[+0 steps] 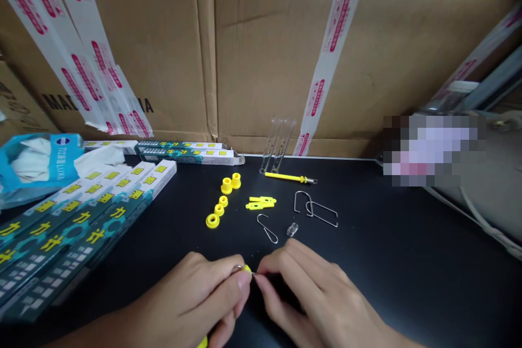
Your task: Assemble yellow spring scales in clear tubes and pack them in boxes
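My left hand (204,293) is closed around a yellow plastic rod (247,268). The rod's tip shows at the thumb, its other end below the palm, and a curved bit of metal beside the tip. Against that tip, my right hand (314,288) pinches a thin metal wire (253,274), mostly hidden by the fingers. Beyond the hands lie a metal S-hook (267,229), a small coil spring (292,229) and two bent wire brackets (322,213). Yellow flat clips (261,203) and several yellow plastic caps (219,210) are farther left.
Clear tubes (279,147) stand at the back by another yellow rod (287,178). Long printed boxes (101,234) cover the left side, with a blue tissue pack (44,160) behind. Cardboard (261,65) walls the black table (391,239); a blurred patch and cable are right.
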### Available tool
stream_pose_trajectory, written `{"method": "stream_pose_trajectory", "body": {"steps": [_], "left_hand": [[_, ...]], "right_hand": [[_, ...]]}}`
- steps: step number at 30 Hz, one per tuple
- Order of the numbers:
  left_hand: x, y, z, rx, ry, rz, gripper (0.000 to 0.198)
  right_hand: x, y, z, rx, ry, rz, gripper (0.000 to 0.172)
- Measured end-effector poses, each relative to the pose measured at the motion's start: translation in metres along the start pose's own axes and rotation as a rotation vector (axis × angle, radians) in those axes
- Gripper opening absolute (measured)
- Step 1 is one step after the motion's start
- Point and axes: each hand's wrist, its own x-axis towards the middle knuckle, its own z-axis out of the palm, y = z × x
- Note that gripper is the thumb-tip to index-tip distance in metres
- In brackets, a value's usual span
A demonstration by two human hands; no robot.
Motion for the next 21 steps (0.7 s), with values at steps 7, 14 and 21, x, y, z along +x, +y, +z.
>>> {"method": "stream_pose_trajectory", "body": {"steps": [7, 14, 21], "left_hand": [[-0.006, -0.018, 0.001, 0.147, 0.053, 0.047, 0.050], [-0.006, -0.015, 0.008, 0.156, 0.113, 0.079, 0.045], [-0.013, -0.012, 0.008, 0.009, 0.202, 0.082, 0.032]], "right_hand": [[-0.004, -0.002, -0.002, -0.329, -0.014, -0.259, 0.022], [-0.001, -0.004, 0.002, -0.326, -0.025, -0.238, 0.031], [-0.005, -0.004, 0.002, -0.310, -0.070, -0.230, 0.034]]}}
